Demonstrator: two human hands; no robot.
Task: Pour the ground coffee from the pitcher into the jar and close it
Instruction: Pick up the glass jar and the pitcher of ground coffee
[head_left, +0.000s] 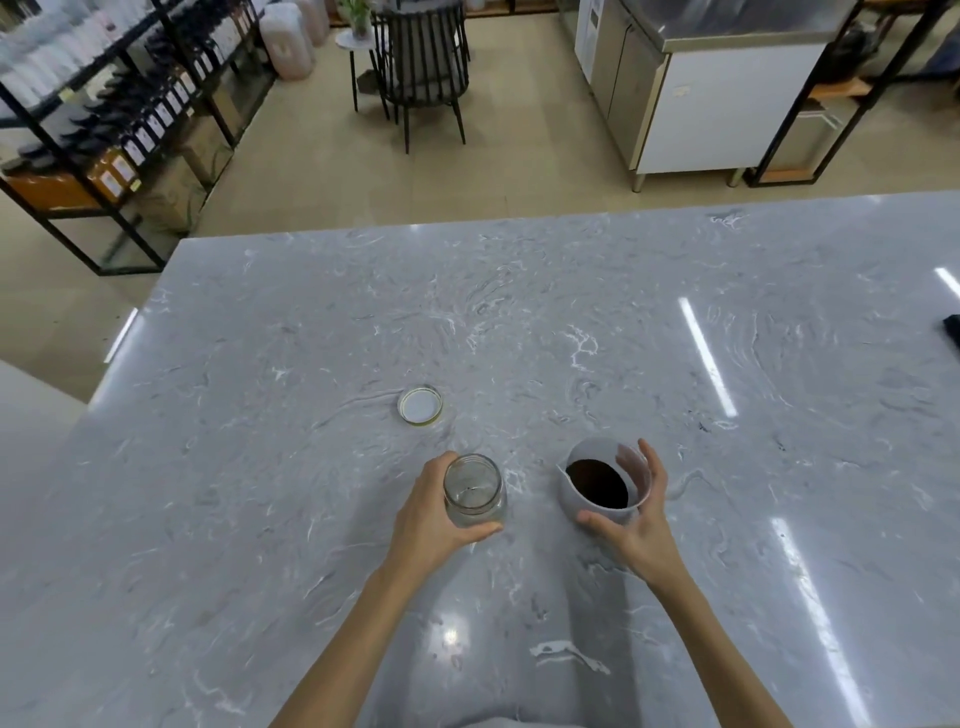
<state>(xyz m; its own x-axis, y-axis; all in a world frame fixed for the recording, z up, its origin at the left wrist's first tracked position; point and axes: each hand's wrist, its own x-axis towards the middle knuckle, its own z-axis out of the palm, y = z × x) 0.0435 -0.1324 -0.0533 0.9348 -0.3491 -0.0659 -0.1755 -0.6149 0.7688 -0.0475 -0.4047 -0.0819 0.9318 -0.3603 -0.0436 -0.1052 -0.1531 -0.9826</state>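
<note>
On the grey marbled bench (519, 322) stood 2 containers side by side, near the person's edge and a little apart from each other. The left hand (431, 514) was wrapped around the clear glass jar (474, 491), with the thumb across its near side and the fingers (441, 462) curled behind its far side, so the jar was grasped while it stood upright on the bench. The jar was open and looked empty. Its lid (420, 405), white inside with a yellowish rim, lay flat on the bench beyond the jar, a bit to the left and apart from it, with the inner side up. The right hand (636, 525) was closed around the white pitcher (597, 486): the thumb pressed on the near wall and the other fingers reached over the far rim. The pitcher stood on the bench with its small spout toward the jar, and the dark ground coffee (597, 484) was inside it. At the right border of the bench a small dark object (953, 332) was partly seen, too cut off to tell what it was. Behind the bench were a black chair (423, 67) and black shelves (104, 104) with bottles
</note>
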